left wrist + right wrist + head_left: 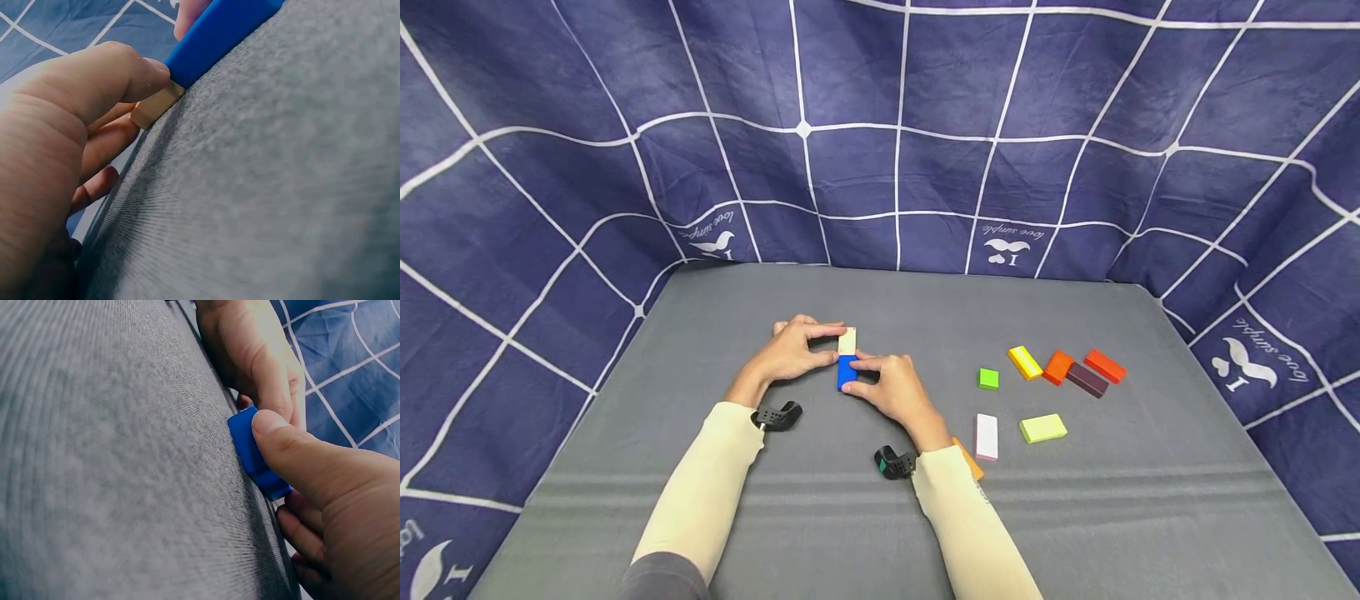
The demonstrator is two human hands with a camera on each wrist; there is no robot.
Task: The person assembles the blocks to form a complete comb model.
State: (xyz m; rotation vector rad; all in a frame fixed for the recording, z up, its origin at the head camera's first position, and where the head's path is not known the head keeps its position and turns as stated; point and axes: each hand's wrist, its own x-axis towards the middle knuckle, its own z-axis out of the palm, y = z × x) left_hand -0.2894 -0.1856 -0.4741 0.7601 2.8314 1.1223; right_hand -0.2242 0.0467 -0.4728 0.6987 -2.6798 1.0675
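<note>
A blue block [847, 373] and a cream block [847, 342] lie end to end on the grey table, the cream one farther away. My left hand [793, 347] holds the cream block, index finger near its far end and thumb by the joint. From the left wrist view, the cream block [156, 106] shows wood-coloured between thumb and fingers, against the blue block [215, 40]. My right hand [895, 387] pinches the blue block from the right, thumb at the near end. In the right wrist view its thumb presses the blue block [247, 440], fingers partly hidden behind.
To the right lie a green block [988, 379], a yellow block [1025, 363], a white-and-pink block [987, 437], a lime block [1042, 428] and a cluster of orange, dark brown and red blocks [1086, 380]. An orange block [970, 461] is partly hidden by the right forearm. Blue gridded cloth [850, 167] surrounds the table.
</note>
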